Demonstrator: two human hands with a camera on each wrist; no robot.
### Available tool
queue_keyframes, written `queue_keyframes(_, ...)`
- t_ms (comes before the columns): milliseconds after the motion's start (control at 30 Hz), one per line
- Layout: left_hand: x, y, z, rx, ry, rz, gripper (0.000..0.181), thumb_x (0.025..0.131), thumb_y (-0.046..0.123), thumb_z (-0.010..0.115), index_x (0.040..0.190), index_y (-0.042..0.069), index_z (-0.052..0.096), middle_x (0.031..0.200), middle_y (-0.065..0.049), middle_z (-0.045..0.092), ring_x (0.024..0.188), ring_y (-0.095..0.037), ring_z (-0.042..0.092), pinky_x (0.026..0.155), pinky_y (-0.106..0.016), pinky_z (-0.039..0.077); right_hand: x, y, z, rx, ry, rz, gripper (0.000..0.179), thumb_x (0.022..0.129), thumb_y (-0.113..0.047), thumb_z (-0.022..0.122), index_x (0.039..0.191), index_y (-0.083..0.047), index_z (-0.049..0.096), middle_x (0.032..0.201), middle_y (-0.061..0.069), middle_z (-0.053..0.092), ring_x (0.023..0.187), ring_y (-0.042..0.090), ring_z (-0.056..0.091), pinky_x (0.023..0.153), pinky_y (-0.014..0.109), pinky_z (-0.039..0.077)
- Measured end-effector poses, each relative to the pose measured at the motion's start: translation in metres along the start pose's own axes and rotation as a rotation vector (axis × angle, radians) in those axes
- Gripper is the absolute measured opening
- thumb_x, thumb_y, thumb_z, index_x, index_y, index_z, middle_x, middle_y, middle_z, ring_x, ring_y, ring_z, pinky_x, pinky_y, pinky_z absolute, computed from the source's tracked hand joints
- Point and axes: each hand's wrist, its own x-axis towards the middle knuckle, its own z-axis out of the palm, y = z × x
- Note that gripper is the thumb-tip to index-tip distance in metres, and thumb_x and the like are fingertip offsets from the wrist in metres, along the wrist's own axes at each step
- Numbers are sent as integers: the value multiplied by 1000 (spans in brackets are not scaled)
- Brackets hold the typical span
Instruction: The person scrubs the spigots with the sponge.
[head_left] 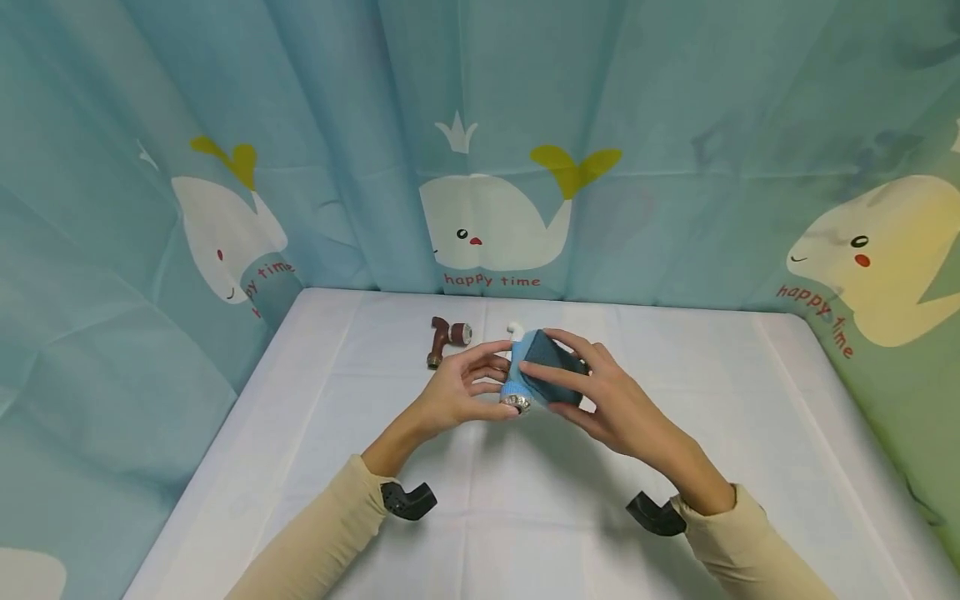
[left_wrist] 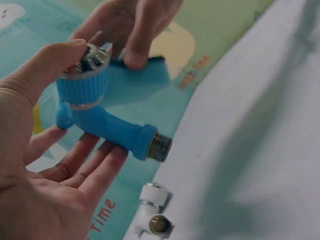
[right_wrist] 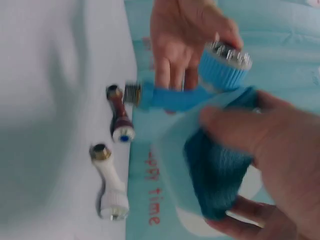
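Note:
A blue water tap (left_wrist: 107,122) with a ribbed knob and threaded metal end is held in my left hand (head_left: 457,392), above the table. In the left wrist view the thumb lies on the knob's silver top and the fingers support the body from below. My right hand (head_left: 622,408) grips a two-tone sponge (right_wrist: 220,165), light blue on one side and dark teal on the other. The sponge is up against the tap's knob side in the head view; exact contact is hard to tell. The right fingers are blurred in the right wrist view.
On the white-covered table (head_left: 337,517), a brown tap (head_left: 442,337) lies beyond my left hand. A white tap (right_wrist: 110,182) lies farther back, partly hidden behind the hands in the head view. Blue whale-print curtains (head_left: 330,225) enclose the table's back and sides.

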Motion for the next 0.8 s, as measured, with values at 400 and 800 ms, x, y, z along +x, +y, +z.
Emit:
queue_keyframes(400,-1,4,-1,3,-26,-109,83,80,0,85,152,1,45,129,-20,62,113,-28,65,97,-39,56,7,-1,2,-189,43,-30,74,79,-7,89,142,-37,63,159,10,41,111,36,52,76,46,59)
queue_keyframes(800,2,4,-2,-56,-35,-113,85,80,4,86,153,-1,43,135,-20,59,117,-27,63,100,-42,54,8,2,3,-203,80,-38,72,81,-9,89,141,-37,63,160,10,40,112,37,52,76,47,59)
